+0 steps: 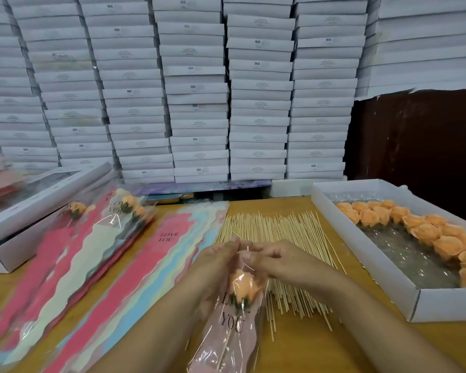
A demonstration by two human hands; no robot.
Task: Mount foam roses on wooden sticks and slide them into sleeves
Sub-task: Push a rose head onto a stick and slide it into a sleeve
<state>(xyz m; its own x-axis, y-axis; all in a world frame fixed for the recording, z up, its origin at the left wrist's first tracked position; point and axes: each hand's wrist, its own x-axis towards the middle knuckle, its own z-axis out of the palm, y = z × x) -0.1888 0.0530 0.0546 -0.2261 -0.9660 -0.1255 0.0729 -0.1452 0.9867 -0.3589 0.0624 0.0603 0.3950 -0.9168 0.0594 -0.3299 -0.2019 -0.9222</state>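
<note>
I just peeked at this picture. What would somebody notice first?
Probably the two hands in the middle, left hand and right hand, pinching the top of a pink sleeve with an orange rose inside. Behind rises a wall of white boxes, and at right a tray holds more roses.

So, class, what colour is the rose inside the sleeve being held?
Peach-orange; the foam rose shows best in the head view.

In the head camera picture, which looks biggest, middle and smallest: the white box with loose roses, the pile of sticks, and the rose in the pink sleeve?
1. White box, biggest.
2. Pile of sticks.
3. Rose inside the pink sleeve, smallest, though nearest the camera.
</note>
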